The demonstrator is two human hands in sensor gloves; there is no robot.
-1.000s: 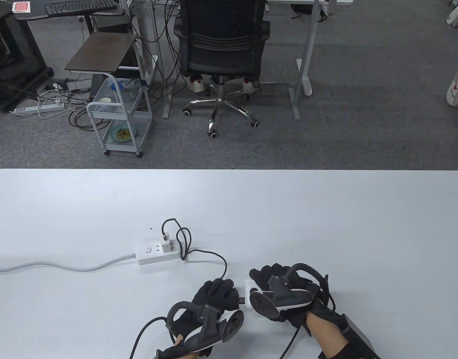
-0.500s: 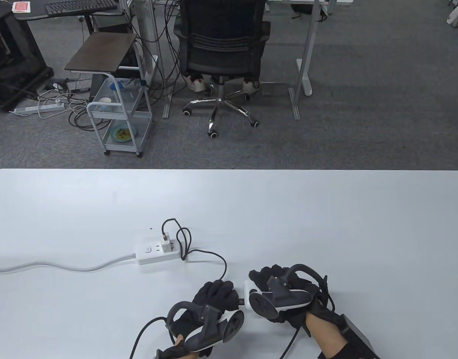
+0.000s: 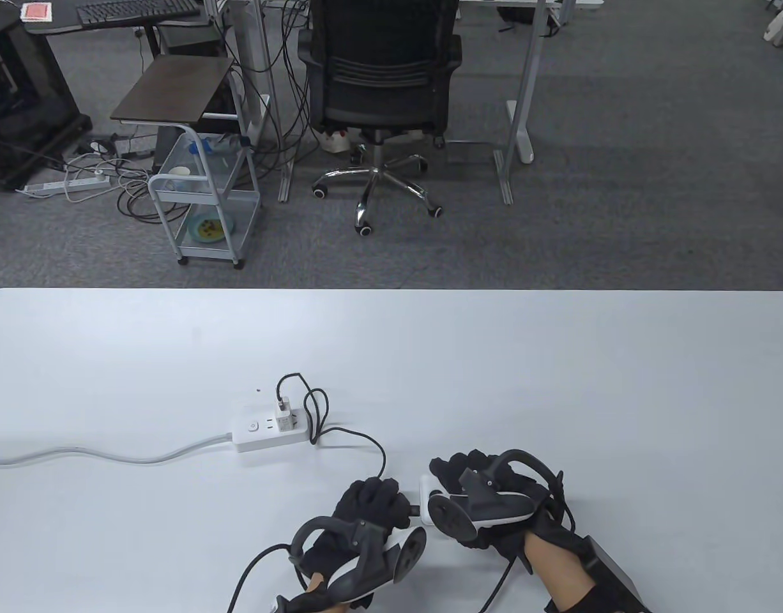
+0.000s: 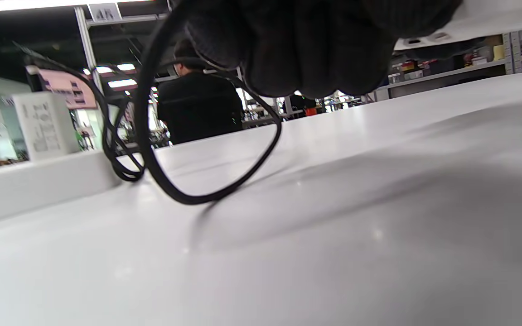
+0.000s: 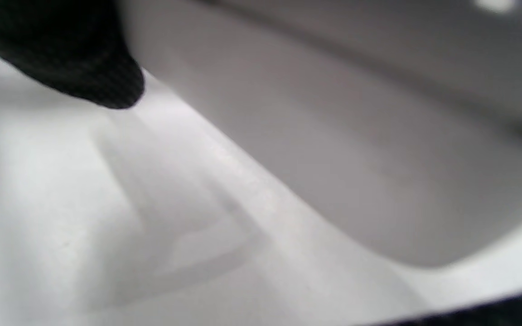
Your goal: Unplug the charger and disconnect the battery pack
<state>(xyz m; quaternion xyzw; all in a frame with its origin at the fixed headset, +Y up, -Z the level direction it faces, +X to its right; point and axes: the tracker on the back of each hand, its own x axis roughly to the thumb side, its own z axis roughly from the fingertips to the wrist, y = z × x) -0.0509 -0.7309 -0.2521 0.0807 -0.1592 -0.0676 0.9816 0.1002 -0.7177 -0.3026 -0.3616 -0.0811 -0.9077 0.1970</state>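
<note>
Two gloved hands sit close together at the near edge of the table (image 3: 557,357). Right hand (image 3: 487,504) grips the white battery pack (image 3: 426,490), fingers wrapped over it. Left hand (image 3: 366,517) is closed on the black cable (image 3: 366,440) at the pack's end. Charger (image 3: 284,412) sits plugged into the white power strip (image 3: 264,434), farther back left.

Charger (image 3: 285,408) on power strip (image 3: 269,433), left of battery pack (image 3: 428,490).

The right hand (image 3: 474,504) hides most of the battery pack (image 3: 425,490).
</note>
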